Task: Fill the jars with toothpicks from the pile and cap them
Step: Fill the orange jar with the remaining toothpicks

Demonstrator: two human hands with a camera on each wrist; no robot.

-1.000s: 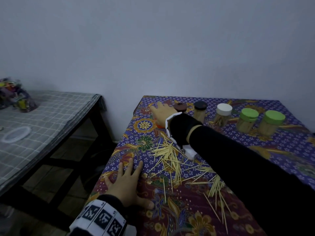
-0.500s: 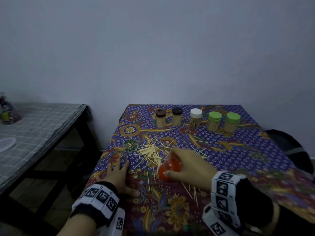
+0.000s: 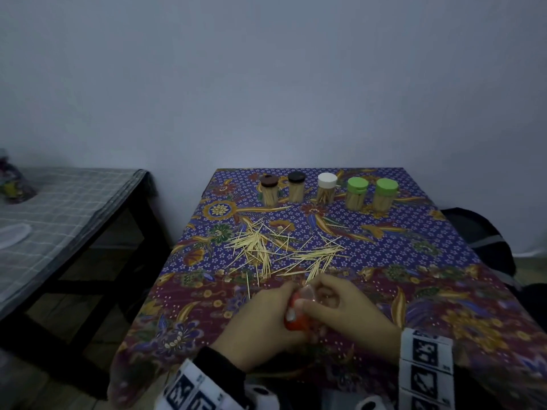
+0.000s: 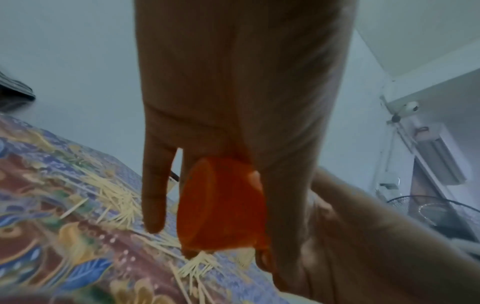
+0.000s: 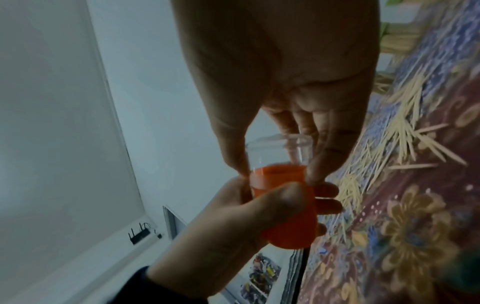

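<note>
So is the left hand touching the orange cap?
Touching. In the right wrist view, the left hand grips the orange cap, its thumb lying across it; the right hand pinches the clear jar.

Dim, bluish, soft wide-angle blur

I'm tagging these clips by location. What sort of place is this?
Probably a room in a home, not a workshop: a table under a floral batik tablecloth, a second table with a checked cloth against a plain wall, and a floor fan with a wall air conditioner in the left wrist view.
</note>
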